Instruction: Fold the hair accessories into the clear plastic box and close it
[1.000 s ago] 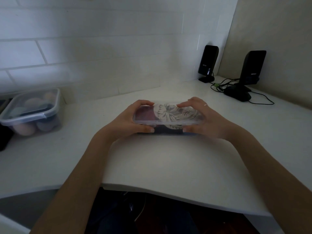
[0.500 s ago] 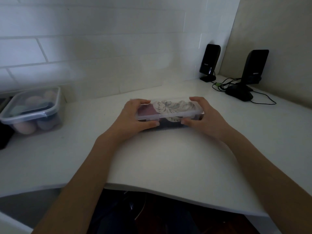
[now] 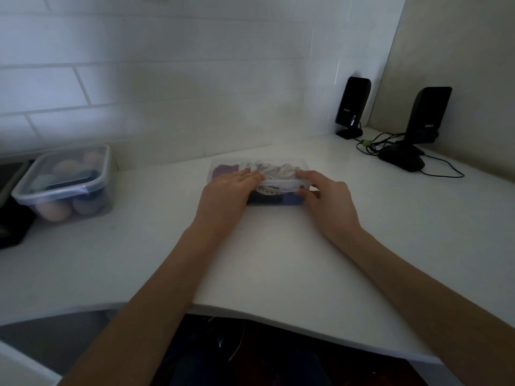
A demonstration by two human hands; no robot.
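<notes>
head view: clear box (image 3: 278, 183) w/ hair accessories (image 3: 274, 171) inside sits on the desk (image 3: 278, 260) near its back edge, lid on. left hand (image 3: 227, 195) lies flat on the lid, fingers together. right hand (image 3: 327, 195) pinches the box's right end, thumb in front. lidded tub (image 3: 65, 182) at left edge; two speakers (image 3: 352, 105) in back right corner.
</notes>
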